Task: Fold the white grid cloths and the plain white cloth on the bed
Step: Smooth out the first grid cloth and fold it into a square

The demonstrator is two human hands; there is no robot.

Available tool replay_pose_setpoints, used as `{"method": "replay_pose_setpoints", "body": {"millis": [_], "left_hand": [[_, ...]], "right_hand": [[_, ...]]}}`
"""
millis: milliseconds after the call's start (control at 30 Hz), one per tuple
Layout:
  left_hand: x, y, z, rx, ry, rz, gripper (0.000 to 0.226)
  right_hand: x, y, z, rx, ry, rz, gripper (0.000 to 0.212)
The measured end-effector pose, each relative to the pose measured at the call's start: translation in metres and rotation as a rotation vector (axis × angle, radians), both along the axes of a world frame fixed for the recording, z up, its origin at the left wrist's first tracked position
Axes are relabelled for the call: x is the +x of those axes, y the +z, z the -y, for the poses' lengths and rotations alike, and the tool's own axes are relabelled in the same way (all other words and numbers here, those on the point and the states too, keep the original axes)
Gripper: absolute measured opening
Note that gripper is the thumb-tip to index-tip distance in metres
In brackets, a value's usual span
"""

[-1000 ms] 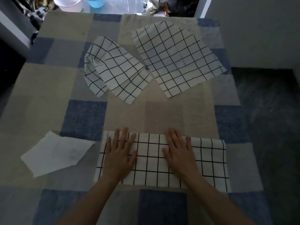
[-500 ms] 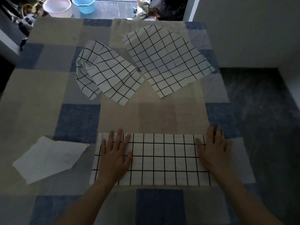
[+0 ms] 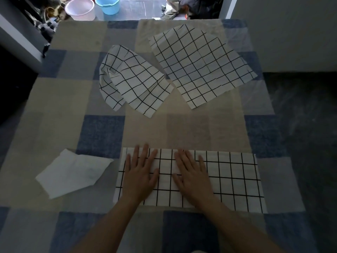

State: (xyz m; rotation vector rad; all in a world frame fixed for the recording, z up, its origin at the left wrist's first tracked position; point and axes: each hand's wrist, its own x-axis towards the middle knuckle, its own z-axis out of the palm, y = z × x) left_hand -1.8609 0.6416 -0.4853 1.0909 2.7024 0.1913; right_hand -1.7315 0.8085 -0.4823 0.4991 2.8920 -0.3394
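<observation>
No writing, label or brand mark shows on anything here.

The folded grid cloth (image 3: pixel 228 178) lies near the person as a long flat strip, white with thin black lines, its edges square to the bed's near side. The left hand (image 3: pixel 140 172) lies flat on its left end, fingers straight and spread, gripping nothing. The right hand (image 3: pixel 191 172) lies flat just beside it near the strip's middle, fingers straight too, pressing down and holding nothing. The strip's right half is bare.

Further off, two more cloths of the same pattern wait. The rumpled grid cloth (image 3: pixel 135 83) sits left of centre, its left edge bunched and turned under. The spread grid cloth (image 3: pixel 202 64) lies flat to its right, turned at an angle, their near corners almost touching. The plain white cloth (image 3: pixel 73 172) rests on the near left, creased and a little crumpled, just apart from the strip.

All lie on the bed (image 3: pixel 73 106), covered in a patchwork of beige, grey and blue squares. Beyond its far edge stand a pink basin (image 3: pixel 80 9) and a blue basin (image 3: pixel 107 4) on the floor, with dark clutter beside them. A pale wall runs along the right, above a dark floor. The room is dim.
</observation>
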Motion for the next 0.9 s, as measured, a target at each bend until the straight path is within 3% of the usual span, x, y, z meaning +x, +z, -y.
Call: {"method": "replay_pose_setpoints", "body": {"millis": [333,700,900], "left_hand": [[0.0,0.001,0.0,0.004,-0.002,-0.01,0.065],[0.0,-0.001,0.004,0.068,0.043,-0.01,0.069],[-0.021,0.02,0.005,-0.228,0.205,0.057,0.111]], "right_hand": [[0.084,0.005,-0.089,0.024,-0.397,-0.03,0.068],[0.088,0.003,-0.092,0.054,-0.405,-0.047,0.07],[0.087,-0.001,-0.094,0.049,-0.388,-0.033,0.072]]}}
